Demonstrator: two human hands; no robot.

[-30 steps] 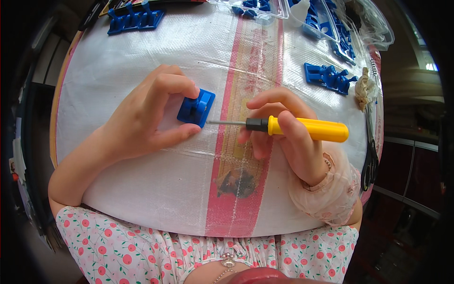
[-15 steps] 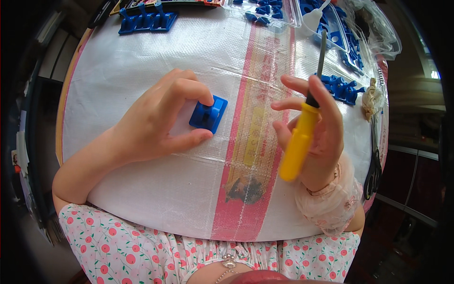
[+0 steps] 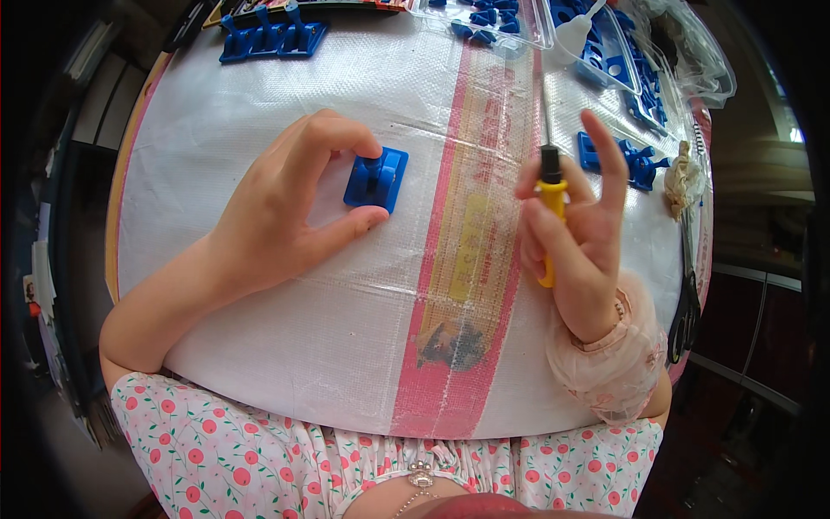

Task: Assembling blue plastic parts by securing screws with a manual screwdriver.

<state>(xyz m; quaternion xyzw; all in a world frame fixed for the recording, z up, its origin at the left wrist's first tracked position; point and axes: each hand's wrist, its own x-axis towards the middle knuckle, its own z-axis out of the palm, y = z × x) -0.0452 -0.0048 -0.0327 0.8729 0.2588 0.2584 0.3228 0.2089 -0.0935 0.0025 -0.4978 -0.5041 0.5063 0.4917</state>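
One blue plastic block in hand, screwdriver lifted off it

Our left hand (image 3: pixel 277 208) pinches the blue block (image 3: pixel 376 178) on the white woven sheet (image 3: pixel 259 346), left of its red stripe. Our right hand (image 3: pixel 575 251) grips the yellow screwdriver (image 3: pixel 550 203) upright, tip away from the block. We judge this piece mid-work; more blue parts (image 3: pixel 622 160) wait on the far right, more on the far left (image 3: pixel 272 39).

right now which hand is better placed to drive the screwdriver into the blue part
Right. The right hand already grips the yellow-handled screwdriver, shaft pointing up and away, while the left hand is occupied pinching the blue part against the table.
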